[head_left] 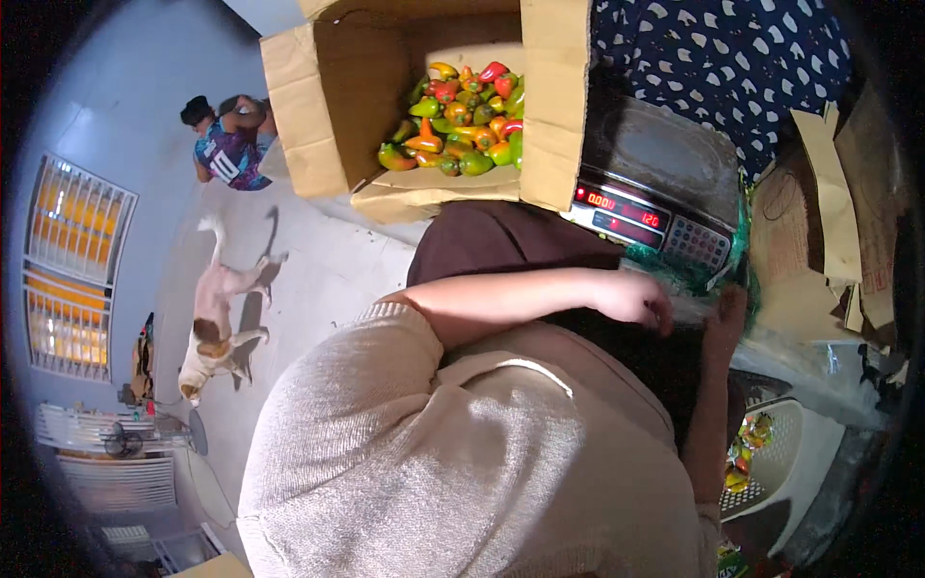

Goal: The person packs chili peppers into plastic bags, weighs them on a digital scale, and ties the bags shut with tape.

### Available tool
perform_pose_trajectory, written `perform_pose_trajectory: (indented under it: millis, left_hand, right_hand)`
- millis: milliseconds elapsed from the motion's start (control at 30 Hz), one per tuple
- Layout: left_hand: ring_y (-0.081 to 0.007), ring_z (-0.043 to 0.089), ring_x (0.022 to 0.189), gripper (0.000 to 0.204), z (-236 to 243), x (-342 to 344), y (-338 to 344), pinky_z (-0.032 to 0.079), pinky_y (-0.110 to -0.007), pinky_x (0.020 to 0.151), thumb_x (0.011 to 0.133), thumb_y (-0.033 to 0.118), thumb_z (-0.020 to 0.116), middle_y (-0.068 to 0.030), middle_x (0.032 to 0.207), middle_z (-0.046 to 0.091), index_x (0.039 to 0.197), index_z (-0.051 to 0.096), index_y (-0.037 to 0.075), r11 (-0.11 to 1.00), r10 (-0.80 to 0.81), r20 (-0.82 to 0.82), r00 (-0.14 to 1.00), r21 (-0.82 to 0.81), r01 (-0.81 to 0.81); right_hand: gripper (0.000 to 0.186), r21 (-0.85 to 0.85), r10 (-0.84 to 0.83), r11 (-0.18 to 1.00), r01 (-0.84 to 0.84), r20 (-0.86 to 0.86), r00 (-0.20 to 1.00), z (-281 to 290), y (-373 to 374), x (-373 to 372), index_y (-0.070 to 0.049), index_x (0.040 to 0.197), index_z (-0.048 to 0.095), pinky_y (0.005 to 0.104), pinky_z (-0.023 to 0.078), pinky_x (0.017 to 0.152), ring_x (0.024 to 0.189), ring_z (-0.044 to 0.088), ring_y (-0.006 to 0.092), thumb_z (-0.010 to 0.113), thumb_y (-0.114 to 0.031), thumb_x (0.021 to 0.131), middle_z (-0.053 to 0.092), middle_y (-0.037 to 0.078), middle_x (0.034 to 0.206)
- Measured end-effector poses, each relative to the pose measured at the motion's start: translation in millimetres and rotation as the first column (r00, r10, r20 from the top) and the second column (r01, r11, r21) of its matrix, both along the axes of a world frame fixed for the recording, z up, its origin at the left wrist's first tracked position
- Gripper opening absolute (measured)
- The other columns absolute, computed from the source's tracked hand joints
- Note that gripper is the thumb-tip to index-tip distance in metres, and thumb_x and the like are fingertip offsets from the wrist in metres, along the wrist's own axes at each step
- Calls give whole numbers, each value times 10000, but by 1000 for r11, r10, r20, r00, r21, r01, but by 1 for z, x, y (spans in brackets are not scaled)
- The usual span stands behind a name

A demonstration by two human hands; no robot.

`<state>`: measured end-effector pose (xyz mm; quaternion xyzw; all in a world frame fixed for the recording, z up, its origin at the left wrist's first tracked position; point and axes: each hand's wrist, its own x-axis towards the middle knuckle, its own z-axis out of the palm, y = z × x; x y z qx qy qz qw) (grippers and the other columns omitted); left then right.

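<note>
Over my lap, in front of the digital scale, my left hand (631,297) has its fingers curled down. A crumpled piece of clear plastic (690,309) stretches from its fingertips to my right hand (725,320). The right hand is closed at the plastic's other end, its fingers partly hidden, beside green netting (744,265). Just beyond both hands stands the scale, with a lit red display (621,210), a keypad and a grey metal plate (665,144). Ahead, an open cardboard box (313,125) holds many red, orange and green peppers (462,120).
At right, a white plastic basket (795,453) holds wrapped peppers. Flattened cardboard (800,241) lies beyond it. Dark patterned cloth (723,48) sits behind the scale. On the floor at left are a white-and-brown dog (217,303), a seated person (231,149) and a fan (122,440).
</note>
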<state>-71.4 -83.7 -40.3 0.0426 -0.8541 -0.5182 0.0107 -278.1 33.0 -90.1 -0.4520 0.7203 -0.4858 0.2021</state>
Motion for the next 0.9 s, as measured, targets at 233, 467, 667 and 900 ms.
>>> perform_pose_trajectory:
  millis: [233, 467, 667, 900]
  left_hand:
    - [-324, 474, 1078, 399, 12, 14, -1, 405, -441, 894, 720, 210, 655, -230, 1182, 470, 1107, 599, 129, 726, 506, 154, 849, -607, -323]
    - [-303, 514, 1053, 366, 82, 60, -9, 445, -407, 862, 678, 202, 714, -190, 1147, 517, 1014, 640, 76, 771, 120, -376, 919, -548, -325]
    - [-90, 509, 691, 148, 138, 166, -167, 410, -221, 652, 888, 95, 499, 1, 754, 579, 901, 632, 34, 387, 713, -683, 158, 195, -902]
    - [-183, 622, 828, 358, 10, 271, -368, 465, -302, 776, 793, 346, 616, -89, 905, 678, 993, 662, 53, 156, 954, -183, 239, -377, -913]
  right_hand:
    - [269, 39, 349, 932, -360, -356, 867, 23, 6, 42, -2, 951, 586, 384, 382, 955, 1076, 513, 346, 432, 77, 745, 500, 175, 1184]
    - [376, 100, 431, 900, -425, -350, 831, 20, 11, 25, -26, 1088, 606, 397, 367, 982, 1142, 500, 331, 460, 39, 748, 530, 177, 1222]
    - [286, 217, 248, 962, -165, -444, 861, 18, 10, 12, -16, 1054, 626, 352, 414, 930, 1145, 510, 297, 501, 7, 798, 513, 141, 1264]
    - [243, 244, 178, 968, -64, -484, 856, 50, 3, 20, -75, 1013, 668, 374, 398, 970, 1197, 465, 309, 530, -51, 815, 487, 127, 1296]
